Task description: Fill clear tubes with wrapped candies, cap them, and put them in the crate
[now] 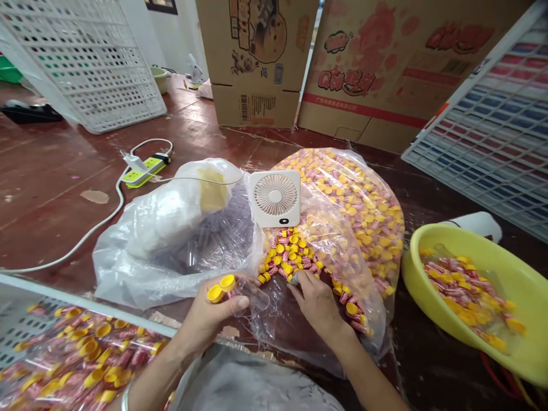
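Grey cloth (248, 382) lies closest, across the lap, and both bare arms reach up from it toward the little white fan (274, 198).

Below the fan and a bit to its left, the left hand (209, 314) is closed around two small tubes (226, 285). Their yellow caps stick out to the left and their clear bodies lie sideways, pointing back toward the other hand.

Right under the fan sits a pile of sweets (289, 254) inside an open clear bag (363, 211). The right hand (317, 305) is the nearer one to it. It lies palm down with its wrist low, and its bent fingers touch the near edge of the pile. I cannot tell if they have pinched anything.

Far right of the fan is a yellow bowl (496, 254) with more sweets. Far down to the left is a white basket (85, 301) of filled tubes.
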The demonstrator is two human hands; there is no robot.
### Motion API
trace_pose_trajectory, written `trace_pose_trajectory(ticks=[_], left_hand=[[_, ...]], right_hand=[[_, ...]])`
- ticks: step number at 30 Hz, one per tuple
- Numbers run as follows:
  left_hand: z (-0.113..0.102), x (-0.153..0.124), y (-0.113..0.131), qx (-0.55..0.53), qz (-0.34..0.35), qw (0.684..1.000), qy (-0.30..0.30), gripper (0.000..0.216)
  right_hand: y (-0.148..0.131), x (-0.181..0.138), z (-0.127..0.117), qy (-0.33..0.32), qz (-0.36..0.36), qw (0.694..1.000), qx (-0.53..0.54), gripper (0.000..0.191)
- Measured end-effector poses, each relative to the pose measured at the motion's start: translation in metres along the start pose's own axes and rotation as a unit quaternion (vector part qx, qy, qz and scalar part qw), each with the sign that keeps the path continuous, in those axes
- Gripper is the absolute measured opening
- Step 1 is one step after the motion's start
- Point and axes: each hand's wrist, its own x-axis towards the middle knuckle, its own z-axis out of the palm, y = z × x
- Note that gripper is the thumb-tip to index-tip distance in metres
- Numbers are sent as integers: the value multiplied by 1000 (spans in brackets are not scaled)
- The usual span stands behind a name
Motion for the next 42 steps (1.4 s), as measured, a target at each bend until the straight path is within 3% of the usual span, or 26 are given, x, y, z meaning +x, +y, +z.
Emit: trace_pose_trajectory(ticks=[2, 5, 7, 9, 12, 15, 18, 21, 24, 29, 32, 35, 39, 42], left_hand=[[7, -4, -5, 79, 60, 995, 15, 29], [17, -8, -4, 165, 168, 972, 2, 22], [23, -9, -2, 186, 227, 956, -26, 22], [28, -10, 1, 210, 251, 944, -45, 23], [32, -10, 2, 245, 230, 940, -56, 21], [37, -8, 2, 232, 179, 956, -32, 18], [41, -3, 1, 161, 80, 984, 7, 21], [45, 2, -2, 14, -27, 999, -37, 24], [47, 5, -6, -112, -64, 988, -86, 24], [41, 8, -14, -244, -147, 956, -71, 38], [34, 10, -15, -268, -182, 944, -55, 39], [30, 11, -13, -255, -201, 944, -50, 35], [31, 12, -12, -161, -220, 957, -99, 39], [35, 12, -15, -99, -217, 960, -149, 40]], right_hand=[[-6, -1, -7, 4, 93, 980, 177, 16], [-23, -1, -16, -12, 211, 865, 456, 25], [-35, 0, -19, -27, 236, 798, 555, 31], [-43, -1, -18, -35, 249, 755, 606, 32], [-48, -4, -12, -48, 280, 695, 661, 31], [-49, -7, -6, -61, 304, 646, 698, 32], [-50, -10, -2, -85, 321, 613, 717, 37], [-49, -12, -2, -98, 322, 612, 716, 39], [-48, -11, -2, -92, 324, 609, 718, 41], [-43, -7, -4, -78, 340, 581, 735, 41], [-36, -5, -8, -31, 350, 592, 725, 39], [-27, -3, -14, -17, 325, 636, 699, 36], [-20, 6, -23, -30, 239, 748, 618, 32], [-24, 13, -30, -67, 188, 804, 560, 28]])
